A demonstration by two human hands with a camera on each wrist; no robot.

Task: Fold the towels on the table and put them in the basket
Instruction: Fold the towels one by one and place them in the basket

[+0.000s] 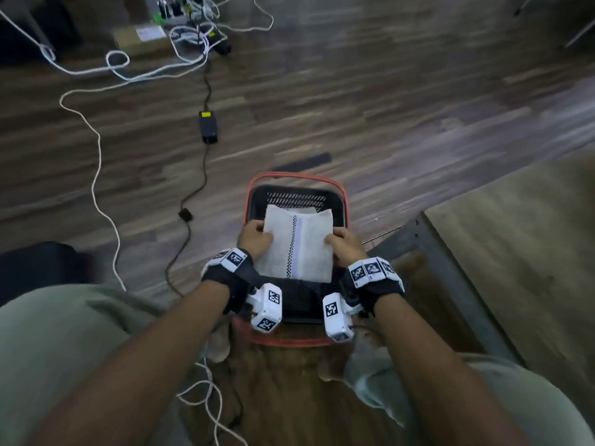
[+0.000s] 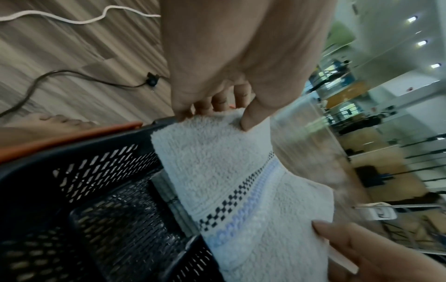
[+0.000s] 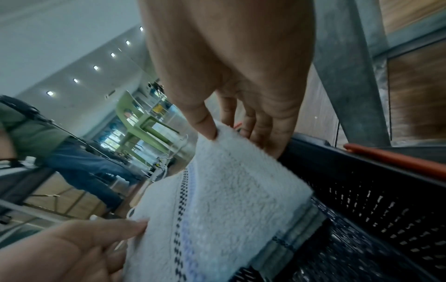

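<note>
Two hands hold one folded towel over the black basket. Left hand pinches its left edge, thumb on top, fingers curled beneath. Right hand pinches the right edge likewise, thumb above, fingers under.

white towel black-checked, black basket orange-rimmed

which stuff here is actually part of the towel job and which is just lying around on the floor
Part of the job:
- folded white towel, held over the basket
- black basket with orange handles
- left hand, pinching the towel's left edge
- right hand, pinching its right edge
- table, at the right

Just lying about:
- black power adapter
- white cable
- cardboard box
</note>
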